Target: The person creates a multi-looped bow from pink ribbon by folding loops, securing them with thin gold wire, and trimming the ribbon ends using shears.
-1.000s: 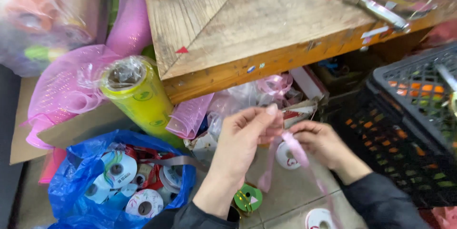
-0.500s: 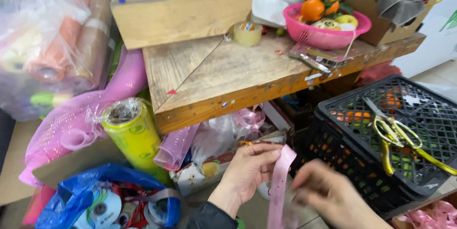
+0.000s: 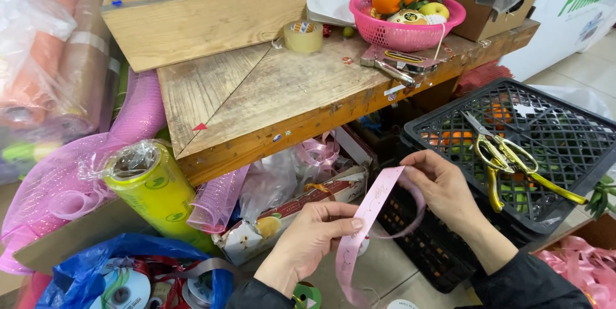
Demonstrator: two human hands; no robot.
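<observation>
A pink ribbon (image 3: 367,219) runs between my two hands below the front edge of a wooden table (image 3: 276,100). My left hand (image 3: 316,238) pinches the ribbon near its lower part, thumb and fingers closed on it. My right hand (image 3: 441,185) grips the ribbon's upper end, where it curls back into a loop. The loose tail hangs down toward the floor. Gold-handled scissors (image 3: 507,158) lie on an upturned black plastic crate (image 3: 558,148) just right of my right hand.
A pink basket of fruit (image 3: 407,20), a tape roll (image 3: 303,36) and a staple gun (image 3: 394,65) sit on the table. A yellow-green wrap roll (image 3: 154,193), pink mesh rolls (image 3: 138,113) and a blue bag of ribbon spools (image 3: 128,277) crowd the left floor.
The view tilted up, bringing the table top and fruit basket into sight. My hands drew apart, the right one rising with the ribbon's end and forming a loop.
</observation>
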